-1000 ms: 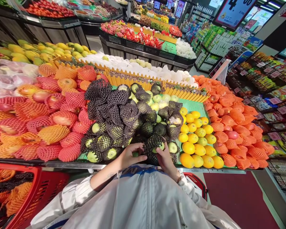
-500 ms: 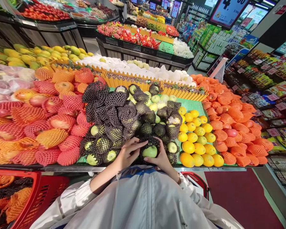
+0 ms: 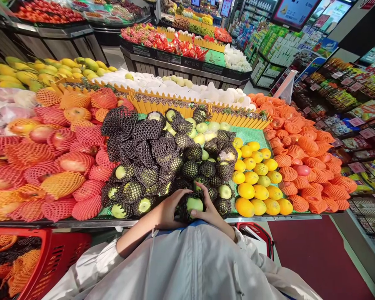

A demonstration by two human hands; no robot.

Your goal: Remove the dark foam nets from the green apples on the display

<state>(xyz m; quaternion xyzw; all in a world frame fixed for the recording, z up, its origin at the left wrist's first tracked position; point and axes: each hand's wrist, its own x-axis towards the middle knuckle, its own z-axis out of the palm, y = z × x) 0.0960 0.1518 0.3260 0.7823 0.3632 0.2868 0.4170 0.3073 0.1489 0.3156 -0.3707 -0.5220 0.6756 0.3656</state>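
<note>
Close to my body, at the front edge of the display, I hold a green apple point(image 3: 195, 204) partly covered by a black foam net point(image 3: 183, 208). My left hand point(image 3: 169, 209) curves round the netted left side, its fingertips partly hidden behind the fruit. From the right, my right hand point(image 3: 208, 208) grips the apple, thumb across its front and fingers over the top. Just beyond my hands lies a heap of netted green apples point(image 3: 148, 177), some with bare green skin showing through the net openings.
Yellow oranges point(image 3: 259, 179) sit in rows to the right, with orange-netted fruit point(image 3: 303, 154) past them. Red fruit in pink nets point(image 3: 78, 160) fills the left. A red basket point(image 3: 62, 254) of loose nets stands lower left. An orange picket divider point(image 3: 168, 106) runs behind the apples.
The apple has come slightly down towards my body. My left hand has shifted from the net's upper edge to cup the left side, and more of the apple's top is netted.
</note>
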